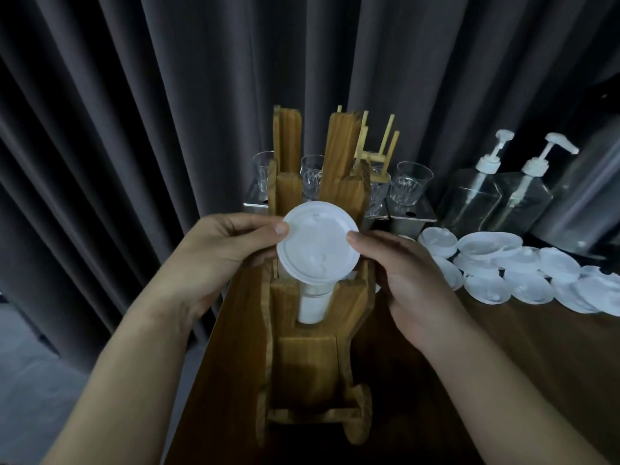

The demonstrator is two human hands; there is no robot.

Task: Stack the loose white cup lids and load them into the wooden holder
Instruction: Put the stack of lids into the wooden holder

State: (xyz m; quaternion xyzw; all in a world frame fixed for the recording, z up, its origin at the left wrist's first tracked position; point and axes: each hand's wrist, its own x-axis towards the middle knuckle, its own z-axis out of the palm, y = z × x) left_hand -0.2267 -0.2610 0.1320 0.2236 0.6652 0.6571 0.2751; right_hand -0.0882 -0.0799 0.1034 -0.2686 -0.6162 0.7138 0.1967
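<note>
Basically, left hand (221,250) and right hand (402,273) each pinched opposite rims of the lid (317,243), tilted, directly above the holder (302,350) slot.

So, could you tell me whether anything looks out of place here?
Only the loose lids on the table, at right: they overlap in a jumble, some tilted. The lid the left hand and right hand hold over the wooden holder looks intact.

Dark wooden table (503,364), wooden holder (307,357) standing centre, loose white lids (523,286) scattered right, pump bottles (473,203) behind
</note>
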